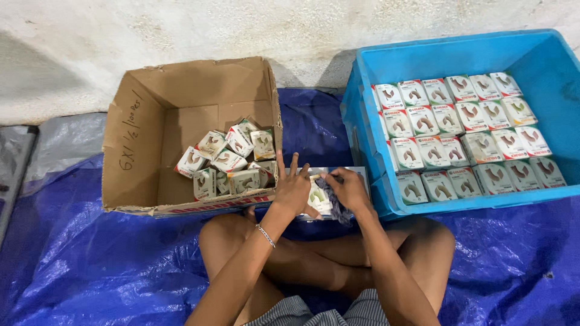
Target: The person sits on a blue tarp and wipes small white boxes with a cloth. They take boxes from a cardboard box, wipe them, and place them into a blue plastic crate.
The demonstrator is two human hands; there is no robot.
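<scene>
The person's left hand (294,192) steadies a small white printed carton (318,199) while the right hand (348,188) presses a dark cloth (334,202) on it, between an open brown cardboard box (142,130) and a blue plastic crate (544,57).

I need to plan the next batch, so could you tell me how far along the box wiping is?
Done: neat rows of small boxes fill much of the blue crate. In hand: the left hand steadies one box while the right hand rubs it with a dark cloth. Left: a loose heap of boxes in the cardboard carton.
</scene>
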